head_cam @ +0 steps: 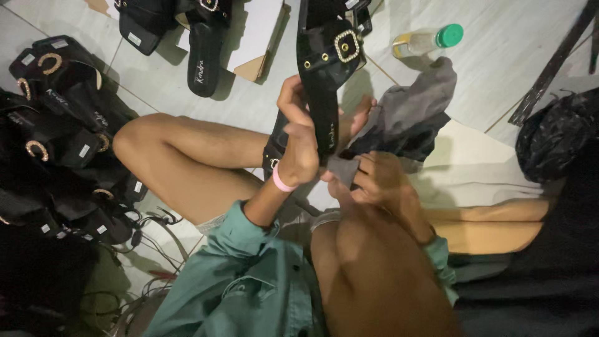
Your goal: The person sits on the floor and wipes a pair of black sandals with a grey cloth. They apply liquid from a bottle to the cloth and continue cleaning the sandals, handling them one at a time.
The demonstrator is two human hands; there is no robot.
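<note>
My left hand (298, 137) grips a black sandal (324, 68) by its side and holds it upright, sole edge towards me. A gold buckle sits on the sandal's strap. A pink band circles that wrist. My right hand (377, 181) clutches a grey cloth (409, 112) just right of the sandal's heel, and the cloth touches the shoe. I sit on a tiled floor with bent bare legs and teal sleeves. A second black sandal (274, 150) lies under my left hand.
Several black sandals with gold buckles are piled at the left (56, 125), and more lie at the top (203, 47) beside a cardboard sheet (259, 34). A small green-capped bottle (430, 39) lies top right. A black plastic bag (552, 137) sits at the right. Cables trail bottom left (143, 249).
</note>
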